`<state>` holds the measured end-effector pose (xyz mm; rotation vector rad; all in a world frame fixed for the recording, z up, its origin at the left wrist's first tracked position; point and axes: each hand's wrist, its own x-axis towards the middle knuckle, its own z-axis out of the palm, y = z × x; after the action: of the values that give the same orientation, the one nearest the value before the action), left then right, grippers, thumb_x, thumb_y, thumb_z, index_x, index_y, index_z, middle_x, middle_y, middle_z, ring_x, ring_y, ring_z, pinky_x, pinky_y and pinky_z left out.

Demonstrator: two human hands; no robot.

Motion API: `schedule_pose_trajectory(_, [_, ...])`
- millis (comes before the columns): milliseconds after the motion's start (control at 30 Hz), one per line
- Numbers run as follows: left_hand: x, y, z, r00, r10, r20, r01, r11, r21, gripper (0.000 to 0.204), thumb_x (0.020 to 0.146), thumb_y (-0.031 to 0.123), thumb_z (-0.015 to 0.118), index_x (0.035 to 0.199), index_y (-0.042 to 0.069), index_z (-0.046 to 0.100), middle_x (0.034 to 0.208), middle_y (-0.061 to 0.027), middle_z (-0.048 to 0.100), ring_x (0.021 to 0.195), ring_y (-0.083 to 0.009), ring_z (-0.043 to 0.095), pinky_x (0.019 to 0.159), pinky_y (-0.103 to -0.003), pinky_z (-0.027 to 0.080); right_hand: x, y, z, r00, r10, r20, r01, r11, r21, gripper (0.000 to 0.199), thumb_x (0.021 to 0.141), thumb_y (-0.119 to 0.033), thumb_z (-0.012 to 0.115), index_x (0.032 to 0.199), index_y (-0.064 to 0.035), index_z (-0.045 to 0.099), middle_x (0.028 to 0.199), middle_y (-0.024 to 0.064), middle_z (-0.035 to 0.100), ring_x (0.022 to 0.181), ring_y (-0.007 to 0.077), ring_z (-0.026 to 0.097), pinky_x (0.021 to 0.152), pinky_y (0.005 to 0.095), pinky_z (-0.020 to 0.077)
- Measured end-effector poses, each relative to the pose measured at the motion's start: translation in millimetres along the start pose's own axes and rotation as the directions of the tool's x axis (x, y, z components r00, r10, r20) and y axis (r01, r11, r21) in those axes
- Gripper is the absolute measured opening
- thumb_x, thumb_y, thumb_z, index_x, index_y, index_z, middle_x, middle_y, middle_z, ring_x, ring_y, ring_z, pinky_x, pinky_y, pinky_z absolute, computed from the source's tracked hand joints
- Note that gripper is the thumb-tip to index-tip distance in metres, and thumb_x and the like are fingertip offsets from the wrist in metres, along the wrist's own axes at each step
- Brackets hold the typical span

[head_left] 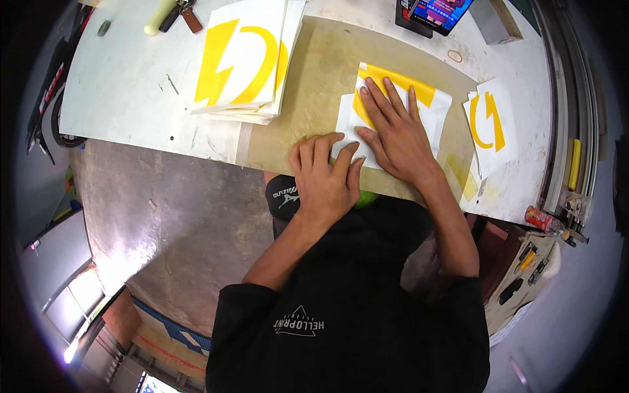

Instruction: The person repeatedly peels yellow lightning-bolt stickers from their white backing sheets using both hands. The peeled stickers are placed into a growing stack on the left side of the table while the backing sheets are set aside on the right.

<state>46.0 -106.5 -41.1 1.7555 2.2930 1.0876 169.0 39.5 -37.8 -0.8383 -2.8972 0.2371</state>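
A white sheet with yellow printing (429, 128) lies folded on a tan mat (314, 72), near the table's front edge. My right hand (396, 134) rests flat on it, fingers stretched out and pointing away from me. At the sheet's near left corner, my left hand (325, 167) has its fingers curled, thumb and forefinger closed at the paper's edge. A thick stack of similar white and yellow sheets (242, 62) lies to the left of the hands. Smaller printed pieces (488, 128) lie to the right.
A lit screen on a stand (439, 13) and a grey metal block (495, 23) stand at the far side. Keys with a brown tag (190, 18) lie far left. A rubber band (455, 57) is on the table. A bottle (545, 221) lies by the right edge.
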Motion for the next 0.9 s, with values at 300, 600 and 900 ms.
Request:
schedule_pose_trajectory(300, [12, -2, -12, 0.987, 0.006, 0.16, -0.01, 1.0, 0.024, 0.036, 0.081, 0.02, 0.082, 0.115, 0.012, 0.074, 0.127, -0.011, 0.06, 0.12, -0.0327, 0.052, 0.102, -0.049, 0.035, 7, 11, -6, 1.0, -0.017, 0.014, 0.016, 0.999, 0.028, 0.06, 0.108, -0.042, 0.051, 0.157, -0.0089, 0.046, 0.165, 0.0069, 0.043, 0.155, 0.0311, 0.034, 0.126, 0.0624, 0.0163])
schedule_pose_trajectory(600, [85, -21, -21, 0.784, 0.219, 0.581, -0.262, 0.965, -0.009, 0.103, 0.072, 0.034, 0.091, 0.156, 0.003, 0.039, 0.166, -0.0195, 0.032, 0.156, -0.0374, 0.028, 0.123, -0.058, 0.022, 22, 26, -12, 0.999, -0.026, 0.033, 0.025, 0.999, 0.044, 0.08, 0.097, -0.053, 0.061, 0.159, -0.0061, 0.042, 0.167, 0.008, 0.04, 0.157, 0.0277, 0.031, 0.127, 0.0655, 0.0086])
schedule_pose_trajectory(900, [129, -14, -12, 0.647, 0.061, 0.76, -0.378, 0.891, 0.25, 0.163, 0.041, 0.062, 0.098, 0.165, -0.002, 0.014, 0.175, -0.0173, 0.012, 0.162, -0.0359, 0.01, 0.128, -0.064, 0.007, 18, 30, 4, 0.995, 0.08, -0.062, -0.076, 0.995, 0.067, 0.088, 0.099, -0.062, 0.052, 0.159, -0.0002, 0.038, 0.168, 0.0143, 0.036, 0.158, 0.0262, 0.029, 0.126, 0.0665, 0.0043])
